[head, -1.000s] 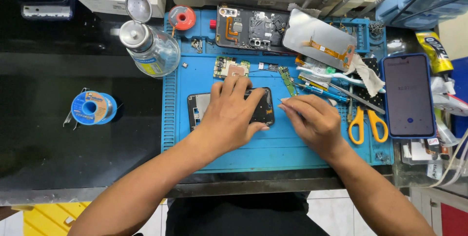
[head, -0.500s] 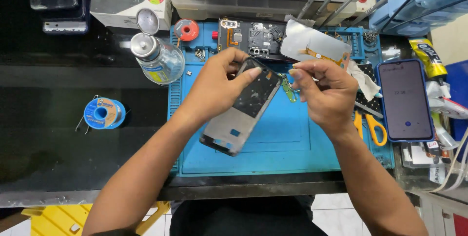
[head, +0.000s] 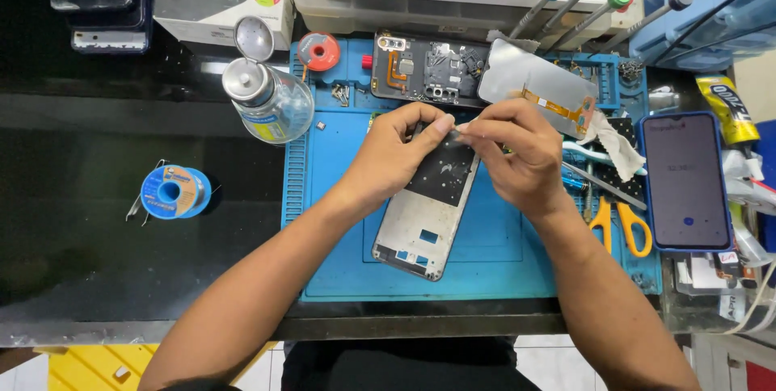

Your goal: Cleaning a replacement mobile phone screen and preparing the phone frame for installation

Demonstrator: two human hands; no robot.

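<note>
With my left hand gripping the top edge of the phone frame, tilted up over the blue mat, my right hand pinches something small at its upper corner, best worked slowly, frame steady.

Phone frame lifted off blue mat, tilted, both hands gripping top end.
</note>
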